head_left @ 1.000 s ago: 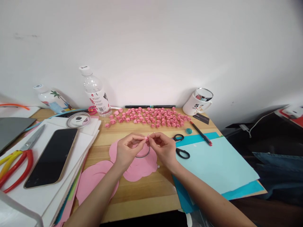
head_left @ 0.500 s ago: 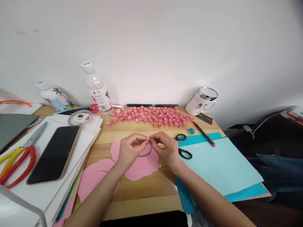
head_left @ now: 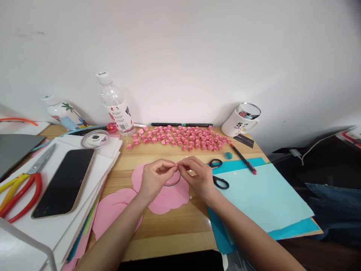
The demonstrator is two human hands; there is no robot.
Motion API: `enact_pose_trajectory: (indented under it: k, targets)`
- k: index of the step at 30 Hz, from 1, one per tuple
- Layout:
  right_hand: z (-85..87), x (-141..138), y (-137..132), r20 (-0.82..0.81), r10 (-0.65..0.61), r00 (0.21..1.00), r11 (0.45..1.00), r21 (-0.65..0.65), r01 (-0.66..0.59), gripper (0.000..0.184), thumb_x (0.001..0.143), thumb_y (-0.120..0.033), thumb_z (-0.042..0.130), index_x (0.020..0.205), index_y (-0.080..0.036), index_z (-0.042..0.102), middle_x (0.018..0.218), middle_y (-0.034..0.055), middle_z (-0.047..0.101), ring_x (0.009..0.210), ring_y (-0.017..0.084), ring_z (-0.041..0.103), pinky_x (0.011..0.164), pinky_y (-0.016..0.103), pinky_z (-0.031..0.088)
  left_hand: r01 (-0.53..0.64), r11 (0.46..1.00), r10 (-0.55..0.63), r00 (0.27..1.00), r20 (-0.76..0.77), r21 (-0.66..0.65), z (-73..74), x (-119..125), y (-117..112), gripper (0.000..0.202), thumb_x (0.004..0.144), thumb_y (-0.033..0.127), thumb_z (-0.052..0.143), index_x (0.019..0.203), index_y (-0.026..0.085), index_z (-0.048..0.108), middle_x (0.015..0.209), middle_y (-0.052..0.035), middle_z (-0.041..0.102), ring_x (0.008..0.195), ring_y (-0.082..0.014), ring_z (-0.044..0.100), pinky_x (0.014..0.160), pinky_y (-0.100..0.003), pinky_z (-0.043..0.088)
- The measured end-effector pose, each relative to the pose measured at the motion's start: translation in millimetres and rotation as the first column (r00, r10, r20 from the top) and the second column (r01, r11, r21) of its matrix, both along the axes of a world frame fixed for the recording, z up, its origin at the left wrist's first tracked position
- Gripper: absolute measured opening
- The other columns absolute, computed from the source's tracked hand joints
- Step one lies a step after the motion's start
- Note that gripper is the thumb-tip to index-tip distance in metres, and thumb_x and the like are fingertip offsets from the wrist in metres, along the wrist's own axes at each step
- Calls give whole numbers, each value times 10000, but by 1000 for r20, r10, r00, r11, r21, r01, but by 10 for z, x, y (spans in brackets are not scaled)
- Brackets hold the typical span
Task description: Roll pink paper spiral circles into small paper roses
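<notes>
My left hand [head_left: 156, 175] and my right hand [head_left: 197, 175] meet at the fingertips over the desk. Both pinch a small bit of pink paper [head_left: 176, 164], mostly covered by the fingers. Below them lie scallop-edged pink paper shapes [head_left: 169, 201], with a thin ring [head_left: 172, 184] resting on top, partly hidden by my hands. Another pink paper shape [head_left: 113, 210] lies under my left forearm. Behind my hands, many small rolled pink paper roses [head_left: 191, 138] are spread out. Black-handled scissors [head_left: 220, 183] lie beside my right hand, their blades hidden.
At left, a phone [head_left: 64, 184] and red-yellow scissors [head_left: 28, 188] lie on stacked paper, with a tape roll [head_left: 96, 139]. Bottles [head_left: 120, 113] and a white mug [head_left: 235, 122] stand by the wall. Light blue sheets [head_left: 262, 199] and a pen [head_left: 244, 159] are at right.
The hands keep nearly the same place and pinch; the bit of pink paper between the fingertips shows slightly less. The view has shifted very slightly.
</notes>
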State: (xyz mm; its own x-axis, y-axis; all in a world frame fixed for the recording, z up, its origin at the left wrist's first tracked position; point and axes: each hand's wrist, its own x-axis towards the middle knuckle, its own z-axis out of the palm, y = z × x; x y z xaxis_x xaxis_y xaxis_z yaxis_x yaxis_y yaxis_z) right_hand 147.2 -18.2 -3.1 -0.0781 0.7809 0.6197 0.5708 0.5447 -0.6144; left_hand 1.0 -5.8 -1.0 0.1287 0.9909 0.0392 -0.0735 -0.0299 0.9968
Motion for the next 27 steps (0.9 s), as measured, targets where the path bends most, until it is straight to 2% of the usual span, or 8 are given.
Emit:
enact_pose_trajectory:
  k: [8, 13, 15, 19, 22, 25, 27]
  targets:
    - [-5, 43, 18, 43, 34, 998, 999, 0, -34, 197, 804, -99, 499, 851, -212, 654, 768, 49, 641, 627, 127, 612, 551, 231, 515, -25, 998, 24, 999, -21, -57, 66, 10, -16, 73, 639, 205, 723, 685, 164, 684, 740, -43, 716, 710, -184, 681, 720, -297, 560]
    - [-14, 45, 31, 62, 53, 997, 998, -29, -52, 177, 812, -115, 498, 842, -201, 649, 769, 57, 635, 633, 129, 602, 565, 240, 513, -32, 996, 35, 999, 41, -81, 52, 18, -9, 181, 615, 191, 740, 763, 178, 637, 715, -9, 706, 709, -164, 679, 719, -281, 559]
    - [-4, 47, 32, 47, 66, 997, 996, -58, -63, 168, 810, -118, 501, 832, -189, 652, 766, 61, 631, 640, 135, 602, 579, 251, 512, -24, 997, 26, 999, 28, -67, 54, 17, -9, 158, 626, 194, 735, 757, 178, 648, 726, -7, 706, 709, -159, 678, 725, -275, 556]
    - [5, 63, 33, -125, 105, 987, 969, -212, -130, 136, 804, -137, 529, 836, -180, 654, 756, 46, 632, 658, 136, 616, 607, 255, 520, -27, 997, 25, 999, -23, -79, 68, 8, 1, 92, 631, 205, 738, 690, 156, 688, 734, -34, 720, 694, -175, 683, 707, -278, 556]
    - [-12, 81, 36, -315, 90, 945, 917, -344, -202, 111, 803, -190, 563, 880, -181, 643, 786, 38, 651, 680, 139, 635, 615, 257, 536, -6, 989, 15, 998, 64, -151, 53, -7, 27, 126, 630, 224, 750, 707, 140, 696, 749, -52, 730, 708, -193, 692, 725, -307, 562]
    - [-24, 86, 40, -354, 86, 931, 895, -383, -228, 107, 790, -223, 598, 881, -195, 648, 838, 38, 649, 718, 139, 628, 608, 249, 534, 4, 980, 25, 989, 145, -197, 31, -24, 53, 134, 648, 247, 745, 705, 139, 690, 751, -46, 727, 720, -184, 689, 749, -314, 556]
    - [-28, 78, 40, -339, 106, 935, 896, -375, -238, 109, 782, -224, 612, 879, -203, 657, 863, 41, 636, 712, 128, 609, 597, 238, 527, 0, 982, 24, 992, 124, -191, 30, -32, 61, 131, 648, 250, 745, 686, 143, 680, 711, -31, 716, 684, -164, 679, 715, -288, 550]
